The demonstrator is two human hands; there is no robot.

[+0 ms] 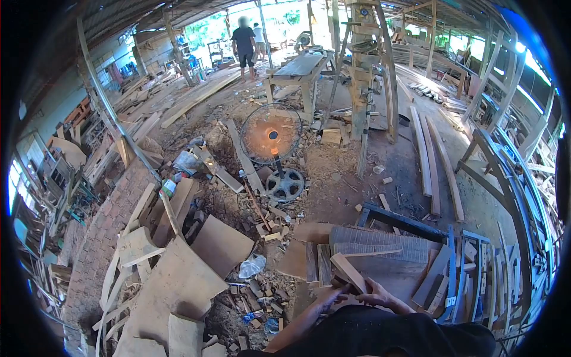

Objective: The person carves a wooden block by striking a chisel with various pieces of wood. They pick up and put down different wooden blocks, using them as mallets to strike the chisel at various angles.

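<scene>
Hands (pixel 376 296) around a block (pixel 349 272), probably wooden.

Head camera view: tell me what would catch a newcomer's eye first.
Probably the round, wire-caged fan with an orange middle, standing amid wood scraps near the centre of the view. Next, perhaps, the left hand and right hand around a pale brown wooden block at the bottom, right of centre. Then a person in dark shirt and shorts, standing at the back, left of centre.
</scene>
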